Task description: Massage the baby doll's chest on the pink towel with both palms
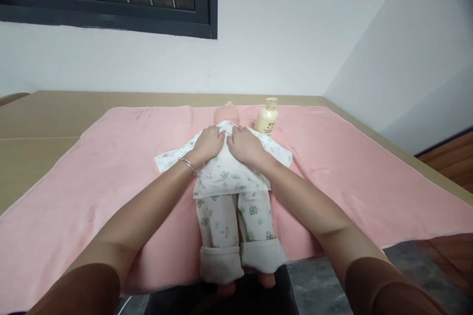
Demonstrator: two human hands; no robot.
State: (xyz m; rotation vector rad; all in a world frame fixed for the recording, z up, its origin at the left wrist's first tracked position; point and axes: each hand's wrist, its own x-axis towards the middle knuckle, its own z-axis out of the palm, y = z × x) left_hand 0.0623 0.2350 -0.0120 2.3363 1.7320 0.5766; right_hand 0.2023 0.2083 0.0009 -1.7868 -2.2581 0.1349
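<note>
A baby doll (226, 114) lies on a pink blanket, its head at the far end and its feet over the near edge. It wears a white printed top (231, 177) and matching pants (221, 221) with rolled cuffs. My left hand (210, 142), with a silver bangle at the wrist, rests flat on the upper left of the top. Beside it, my right hand (244, 145) lies flat on the upper right. Both hands are open, fingers pointing toward the doll's head, thumbs close together. Neither holds anything.
The pink blanket (343, 167) covers much of a light wooden table (40, 118). A cream pump bottle (266, 117) leans to the right of the doll's head. Behind stand a white wall and a dark-framed barred window (207, 24). Grey floor shows below.
</note>
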